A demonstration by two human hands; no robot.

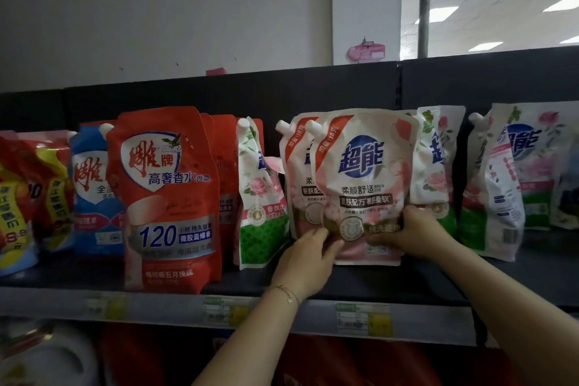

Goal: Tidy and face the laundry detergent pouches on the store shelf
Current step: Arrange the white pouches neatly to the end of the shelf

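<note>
1. my left hand (305, 257) has its fingers and thumb closed on the lower left corner of the front pink pouch (363, 185); a thin bracelet (286, 291) sits on that wrist.
2. my right hand (413, 232) grips the lower right corner of the same pouch, with the thumb across its front near the bottom edge and the fingers tucked out of sight behind it.
3. the front pink pouch stands upright on the dark shelf (407, 285), its printed face towards me and its spout at the top left.
4. a second pink pouch (297, 185) stands just behind it and a little to its left, partly covered, and touching it.
5. just left of the pink pouch stands a white and green rose pouch (260, 197), turned partly sideways.
6. further left of the pink pouch a large red pouch (169, 197) stands at the shelf's front edge, and beyond it a blue pouch (91, 185).
7. behind the pink pouch's right edge stands a white rose pouch (438, 160).
8. well to the right of the pink pouch a turned pouch (498, 191) shows its small-print side.
9. below the pink pouch, price labels (363, 318) line the shelf's front strip.
</note>
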